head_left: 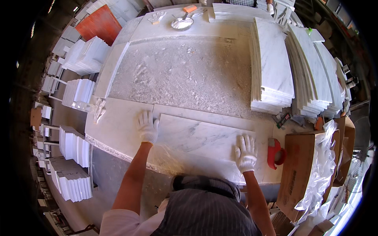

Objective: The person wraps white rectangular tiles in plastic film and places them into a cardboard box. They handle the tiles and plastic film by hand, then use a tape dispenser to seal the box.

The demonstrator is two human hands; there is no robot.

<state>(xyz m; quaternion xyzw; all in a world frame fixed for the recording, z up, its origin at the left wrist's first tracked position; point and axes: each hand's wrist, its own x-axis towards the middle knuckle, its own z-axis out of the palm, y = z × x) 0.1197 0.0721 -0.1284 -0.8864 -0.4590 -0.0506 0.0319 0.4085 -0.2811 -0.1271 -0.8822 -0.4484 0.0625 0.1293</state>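
A rectangular white marble slab with grey veins (197, 135) lies flat on the stone-topped bench (118, 128) in front of me. My left hand (148, 128), in a white knit glove, rests with fingers stretched out at the slab's left end. At its right end my right hand (247, 152), gloved the same way, lies flat with its fingers spread. Neither hand grips anything. Clear plastic film (169, 159) hangs over the bench's near edge beside my left wrist. Just right of my right hand stands a red tape dispenser (272, 154).
Tall stacks of marble slabs (273, 59) line the right side. A cardboard box (297, 173) with plastic sheeting (319, 169) stands near right. Loose gloves (99, 111) and a clear bottle (82, 105) lie left. Beyond the dusty recess (181, 74) sits a bowl of white powder (182, 24).
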